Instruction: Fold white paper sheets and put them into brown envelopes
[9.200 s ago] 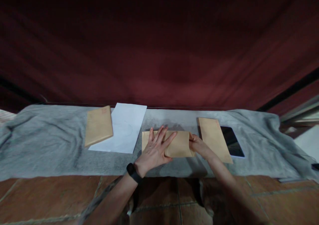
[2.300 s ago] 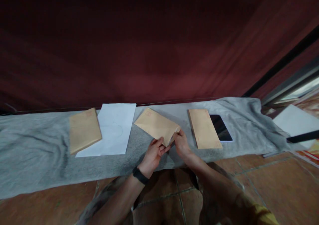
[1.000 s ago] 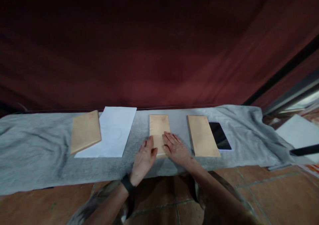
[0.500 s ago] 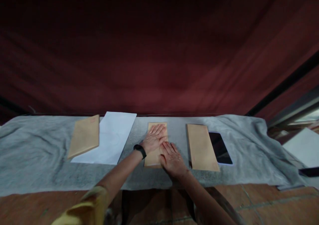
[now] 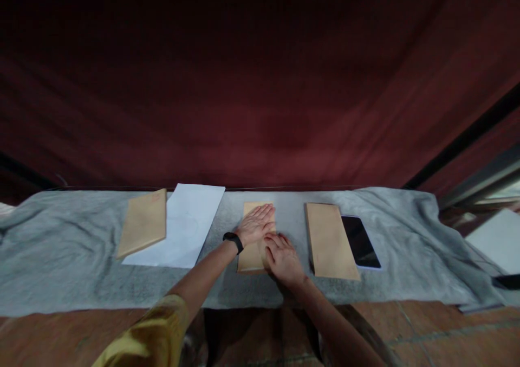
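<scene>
Grey-clothed table (image 5: 81, 258), brown envelope (image 5: 248, 257) lying flat at centre: left hand (image 5: 257, 223) spread palm-down on it, right hand (image 5: 282, 256) pressing bent fingers on its near right edge; probably light, thin, floppy paper, best pinched at an edge.

Nothing legible on my feed.
I can make out a faint red print at the far corner of the left envelope (image 5: 143, 230), too blurred to read; the middle envelope (image 5: 252, 256), right envelope (image 5: 331, 239) and dark phone (image 5: 359, 241) give me nothing readable.
</scene>
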`<move>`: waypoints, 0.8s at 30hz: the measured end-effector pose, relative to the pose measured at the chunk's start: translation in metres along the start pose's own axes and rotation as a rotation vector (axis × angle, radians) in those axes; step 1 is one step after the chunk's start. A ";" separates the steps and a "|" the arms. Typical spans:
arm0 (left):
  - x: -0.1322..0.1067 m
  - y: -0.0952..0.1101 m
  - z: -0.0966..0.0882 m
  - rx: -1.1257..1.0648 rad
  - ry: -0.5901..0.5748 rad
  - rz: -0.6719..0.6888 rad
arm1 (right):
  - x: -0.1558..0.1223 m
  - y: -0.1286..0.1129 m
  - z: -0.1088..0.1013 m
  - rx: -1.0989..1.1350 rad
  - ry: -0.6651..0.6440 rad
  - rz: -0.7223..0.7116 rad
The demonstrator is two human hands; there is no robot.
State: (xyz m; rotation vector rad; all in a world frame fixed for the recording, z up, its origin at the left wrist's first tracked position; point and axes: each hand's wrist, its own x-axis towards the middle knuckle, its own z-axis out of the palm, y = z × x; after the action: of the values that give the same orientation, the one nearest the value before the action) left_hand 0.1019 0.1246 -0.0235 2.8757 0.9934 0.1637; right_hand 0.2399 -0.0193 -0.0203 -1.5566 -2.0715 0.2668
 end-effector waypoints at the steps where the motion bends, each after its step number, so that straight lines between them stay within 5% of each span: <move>1: -0.004 0.002 0.000 0.000 0.000 0.009 | 0.001 0.001 -0.002 0.009 0.000 0.005; 13: -0.055 0.046 -0.003 -0.046 -0.002 0.026 | 0.008 0.013 -0.013 0.071 0.111 0.160; 24: -0.103 0.091 -0.004 -0.100 0.028 0.067 | 0.019 0.021 0.003 0.037 -0.052 -0.035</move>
State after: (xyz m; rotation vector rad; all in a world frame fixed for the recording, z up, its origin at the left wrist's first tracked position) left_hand 0.0762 -0.0099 -0.0152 2.8241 0.8677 0.2515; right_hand 0.2526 0.0057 -0.0268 -1.5050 -2.1192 0.3339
